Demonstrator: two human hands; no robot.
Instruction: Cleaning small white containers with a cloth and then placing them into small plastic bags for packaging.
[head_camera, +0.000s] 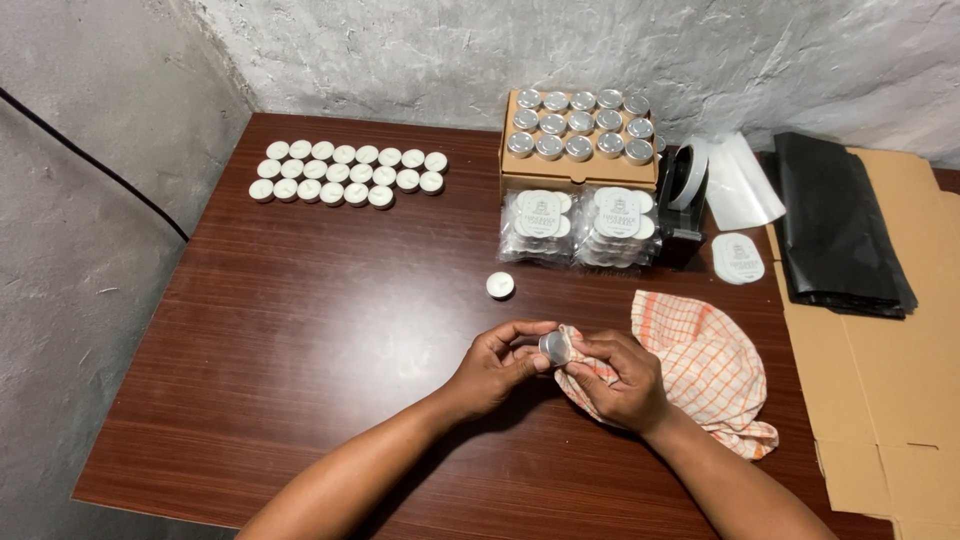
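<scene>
Both my hands meet low over the table (300, 330): left hand (497, 366) pinches the metal tealight cup (555, 347), right hand (618, 380) presses checked cloth (705, 370) against it; beyond sits a lone white tealight (500, 285).

Two clear labelled candle packs (578, 228) before cardboard box (578, 172), perhaps touching.

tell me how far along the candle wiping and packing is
Done, it seems: two sealed bags of tealights lie in front of the box. In hand: the left hand holds a metal cup while the right hand presses a checked cloth to it. Left: one loose tealight, three rows of white tealights, and the cups in the box.
</scene>
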